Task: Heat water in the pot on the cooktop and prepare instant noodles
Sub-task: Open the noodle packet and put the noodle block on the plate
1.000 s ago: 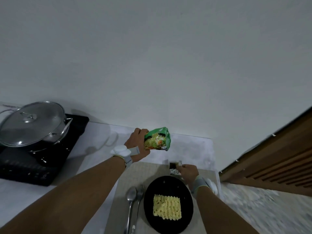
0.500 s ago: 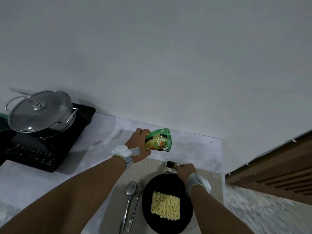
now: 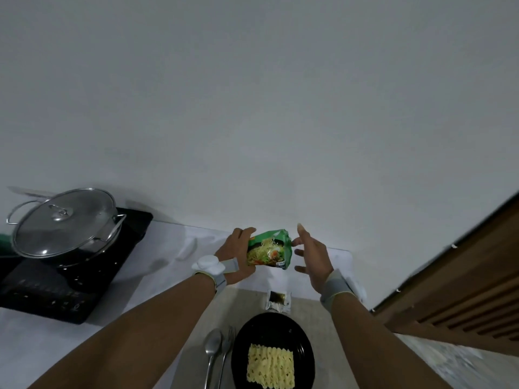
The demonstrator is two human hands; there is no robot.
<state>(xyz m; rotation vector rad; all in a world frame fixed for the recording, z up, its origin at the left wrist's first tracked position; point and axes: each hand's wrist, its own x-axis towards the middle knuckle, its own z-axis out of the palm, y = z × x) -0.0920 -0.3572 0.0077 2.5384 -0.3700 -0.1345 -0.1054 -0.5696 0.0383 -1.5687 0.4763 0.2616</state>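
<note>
My left hand (image 3: 238, 256) grips a green instant noodle packet (image 3: 269, 248) above the counter. My right hand (image 3: 311, 254) hovers just right of the packet with fingers spread, fingertips near its open end. A dry yellow noodle block (image 3: 271, 366) lies on a black plate (image 3: 306, 349) in front of me. A small silver seasoning sachet (image 3: 277, 301) rests on the beige mat (image 3: 247, 304) behind the plate. At the far left, a steel pot with a glass lid (image 3: 63, 223) stands on the black cooktop (image 3: 70, 293).
A spoon (image 3: 212, 352) and a fork (image 3: 226, 349) lie on the mat left of the plate. The white countertop (image 3: 168, 254) runs to a white wall. A slatted wooden panel (image 3: 463, 287) stands at the right. Something green (image 3: 4, 245) shows at the left edge.
My right hand has let go of the seasoning sachet, which now lies on the mat, and has risen to the packet's open end. The view has shifted slightly.
</note>
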